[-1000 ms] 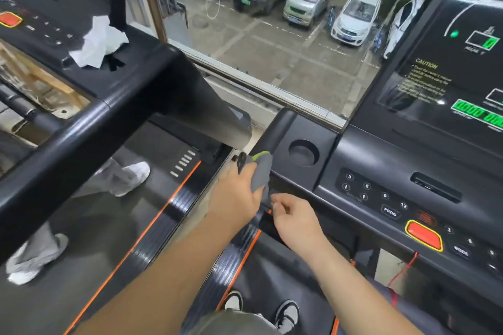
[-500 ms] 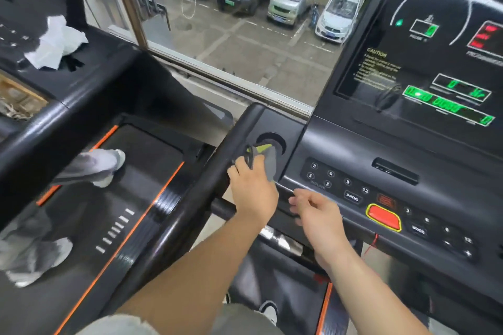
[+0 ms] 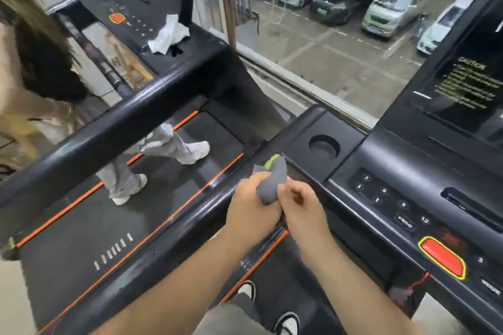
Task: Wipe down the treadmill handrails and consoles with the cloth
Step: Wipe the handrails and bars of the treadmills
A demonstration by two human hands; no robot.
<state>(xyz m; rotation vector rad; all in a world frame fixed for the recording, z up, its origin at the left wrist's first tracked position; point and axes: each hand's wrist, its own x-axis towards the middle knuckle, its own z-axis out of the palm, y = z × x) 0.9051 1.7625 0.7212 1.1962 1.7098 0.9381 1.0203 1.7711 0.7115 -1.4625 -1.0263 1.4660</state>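
The step in hand looks like readying the cloth rather than wiping: both hands meet over the near left corner of the console, where the handrail joins it. The left hand is closed around the lower part of a grey cloth with a lime-green edge, and the right hand pinches the same cloth from the right, fingers curled in against it. The cloth stands bunched up between the two hands, its green tip pointing away from the person, just above the handrail and near the round cup holder.

Next, I judge, the cloth needs to be spread or folded flat, then pressed onto the rail or the console surface and drawn along it.

Farther left, a second treadmill carries a crumpled white tissue on its console; someone's legs walk on its belt.
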